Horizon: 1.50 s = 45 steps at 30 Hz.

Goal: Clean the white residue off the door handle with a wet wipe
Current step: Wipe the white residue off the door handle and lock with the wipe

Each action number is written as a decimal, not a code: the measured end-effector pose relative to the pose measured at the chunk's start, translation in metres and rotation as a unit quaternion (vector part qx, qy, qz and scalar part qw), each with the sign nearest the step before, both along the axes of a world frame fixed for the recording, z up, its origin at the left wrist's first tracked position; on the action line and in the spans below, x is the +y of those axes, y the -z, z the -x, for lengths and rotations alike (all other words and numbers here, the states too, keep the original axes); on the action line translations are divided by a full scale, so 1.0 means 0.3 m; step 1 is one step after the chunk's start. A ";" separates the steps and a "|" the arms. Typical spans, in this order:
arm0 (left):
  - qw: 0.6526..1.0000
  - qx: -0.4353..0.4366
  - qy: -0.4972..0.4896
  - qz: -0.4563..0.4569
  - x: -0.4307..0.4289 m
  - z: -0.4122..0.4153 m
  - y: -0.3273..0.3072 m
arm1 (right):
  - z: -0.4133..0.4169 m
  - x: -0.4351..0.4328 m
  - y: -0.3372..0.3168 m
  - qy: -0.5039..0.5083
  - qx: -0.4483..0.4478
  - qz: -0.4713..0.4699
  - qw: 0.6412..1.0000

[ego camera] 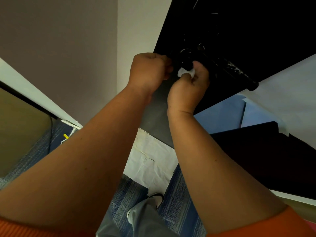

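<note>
The right hand (188, 88) pinches the wet wipe (185, 72) between thumb and curled fingers and holds it against the hub end of the door handle (222, 66), which is mounted on the black door (256, 31). The left hand (149, 70) is curled into a fist at the door edge. Whether it grips anything cannot be determined. White residue (236, 69) is present along the lever towards its free end. Assessment: wiping is at the hub only — the streaked outer length is not yet cleaned.

One left hand (148, 71), one right hand (188, 89), one wet wipe (185, 72), one door handle (230, 69).
</note>
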<state>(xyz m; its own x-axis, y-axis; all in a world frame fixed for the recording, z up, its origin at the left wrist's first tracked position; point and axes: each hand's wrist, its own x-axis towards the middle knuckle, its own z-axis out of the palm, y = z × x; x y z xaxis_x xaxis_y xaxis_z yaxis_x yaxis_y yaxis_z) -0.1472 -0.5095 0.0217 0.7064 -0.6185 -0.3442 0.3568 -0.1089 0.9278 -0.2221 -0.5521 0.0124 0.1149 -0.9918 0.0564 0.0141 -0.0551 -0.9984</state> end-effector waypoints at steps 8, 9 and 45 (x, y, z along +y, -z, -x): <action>1.000 0.002 -0.013 -0.020 0.012 -0.012 0.038 | -0.005 -0.006 -0.092 0.050 -0.409 -0.344 0.844; 1.000 0.002 -0.005 -0.021 0.009 -0.012 0.037 | 0.011 -0.002 -0.090 0.045 -0.411 -0.346 0.842; 0.967 0.131 -0.197 0.092 -0.137 0.145 -0.006 | 0.127 -0.114 -0.055 -0.188 0.063 -0.191 0.961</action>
<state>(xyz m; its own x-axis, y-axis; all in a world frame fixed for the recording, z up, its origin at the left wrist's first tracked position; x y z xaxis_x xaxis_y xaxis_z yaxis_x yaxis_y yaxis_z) -0.1906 -0.5505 0.0236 0.8027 -0.3866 -0.4540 0.5632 0.2413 0.7903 -0.2601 -0.5862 0.0289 0.4506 -0.8246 -0.3421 -0.1602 0.3023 -0.9396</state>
